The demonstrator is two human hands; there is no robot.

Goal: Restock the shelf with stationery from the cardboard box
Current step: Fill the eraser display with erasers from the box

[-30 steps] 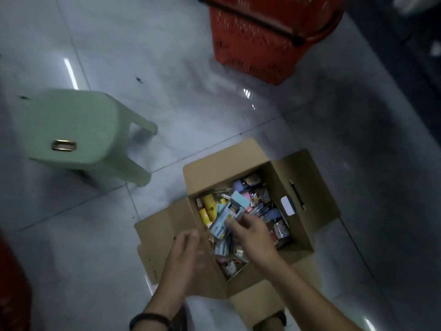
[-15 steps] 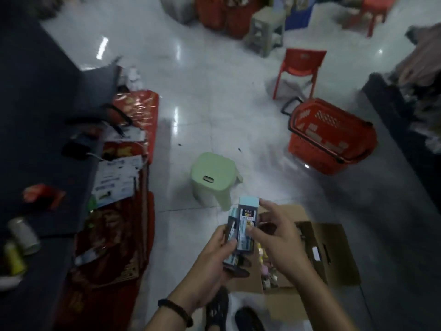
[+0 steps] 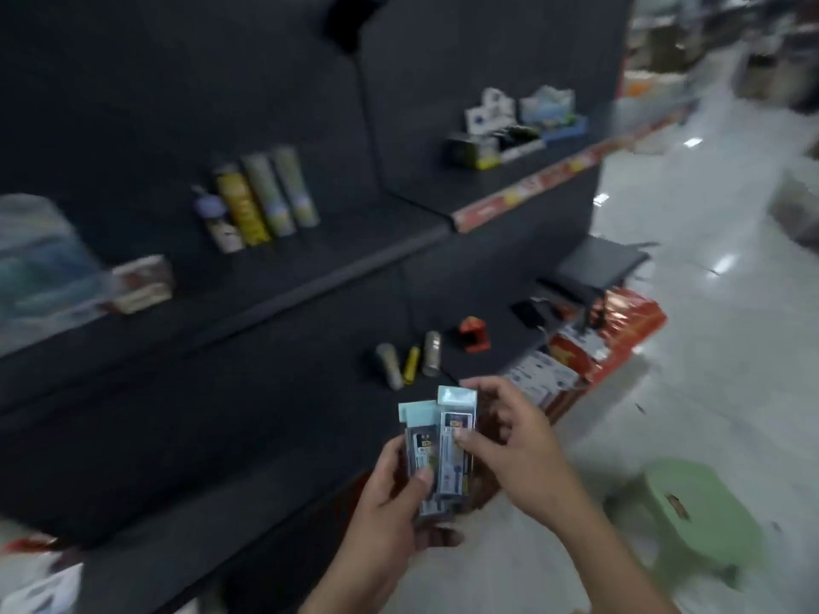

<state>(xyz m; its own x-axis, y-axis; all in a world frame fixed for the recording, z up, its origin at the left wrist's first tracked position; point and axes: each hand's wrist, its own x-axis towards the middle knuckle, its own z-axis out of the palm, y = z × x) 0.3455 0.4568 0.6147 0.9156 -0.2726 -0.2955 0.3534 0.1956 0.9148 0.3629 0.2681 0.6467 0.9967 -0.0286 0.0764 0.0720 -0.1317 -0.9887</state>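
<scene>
Both hands are low at six o'clock, gripping the packs (image 3: pixel 447 463). The left hand (image 3: pixel 390 511) curls round their lower ends, thumb on the front. The right hand (image 3: pixel 518 454) pinches the front pack from three o'clock, thumb on its label. The packs are upright, overlapping, pale blue headers up, held before the dark shelf (image 3: pixel 310 277). Tall tubes (image 3: pixel 261 201) are on the upper board at ten o'clock, small tubes (image 3: pixel 407 361) at twelve, just above the packs. A green stool (image 3: pixel 700 511) is at four o'clock. Everything is blurred.
</scene>
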